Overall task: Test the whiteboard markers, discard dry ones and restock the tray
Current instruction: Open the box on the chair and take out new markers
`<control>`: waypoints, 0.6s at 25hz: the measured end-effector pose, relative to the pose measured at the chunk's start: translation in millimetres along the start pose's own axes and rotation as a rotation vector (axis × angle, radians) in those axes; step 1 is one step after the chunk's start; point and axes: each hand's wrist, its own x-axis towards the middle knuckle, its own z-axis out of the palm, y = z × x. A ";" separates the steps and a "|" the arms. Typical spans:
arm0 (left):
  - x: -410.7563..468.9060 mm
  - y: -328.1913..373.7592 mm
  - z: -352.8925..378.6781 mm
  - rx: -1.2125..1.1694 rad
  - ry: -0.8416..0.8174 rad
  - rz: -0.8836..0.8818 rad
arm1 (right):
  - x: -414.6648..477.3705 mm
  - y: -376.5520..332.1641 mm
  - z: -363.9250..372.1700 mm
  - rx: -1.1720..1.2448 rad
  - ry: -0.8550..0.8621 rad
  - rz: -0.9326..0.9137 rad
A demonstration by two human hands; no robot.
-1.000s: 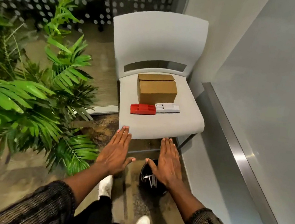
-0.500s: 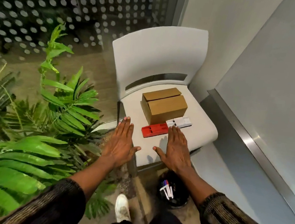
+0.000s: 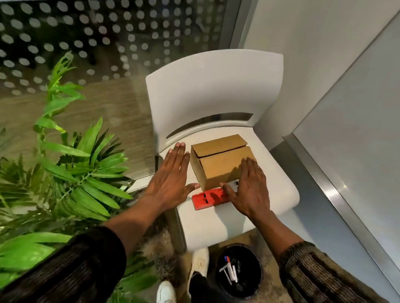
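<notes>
Head view: I see 2 flat hands, fingers straight: left hand (image 3: 170, 175) beside the cardboard box (image 3: 217, 163), right hand (image 3: 250, 185) over its near right corner. Box and red tray (image 3: 207, 198) sit on a white chair (image 3: 209, 228); plant (image 3: 65, 172) left; markers (image 3: 229, 272) in the floor bin (image 3: 256, 259).

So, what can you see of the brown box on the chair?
The cardboard box is plain brown, no print visible. Its top flaps are folded shut, a dark gap along the seam. It sits flat on the white chair seat, turned at an angle. The left hand is beside it, apart; the right hand overlaps its right end, contact unclear. A red holder lies in front.
</notes>
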 end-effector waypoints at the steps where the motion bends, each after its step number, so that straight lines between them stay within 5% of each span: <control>1: 8.7 -1.7 2.2 0.003 -0.021 -0.008 | 9.4 3.8 -0.4 0.000 0.003 -0.006; 15: 137.6 -5.8 38.9 0.069 -0.211 0.085 | 131.1 60.5 17.9 -0.077 -0.088 -0.117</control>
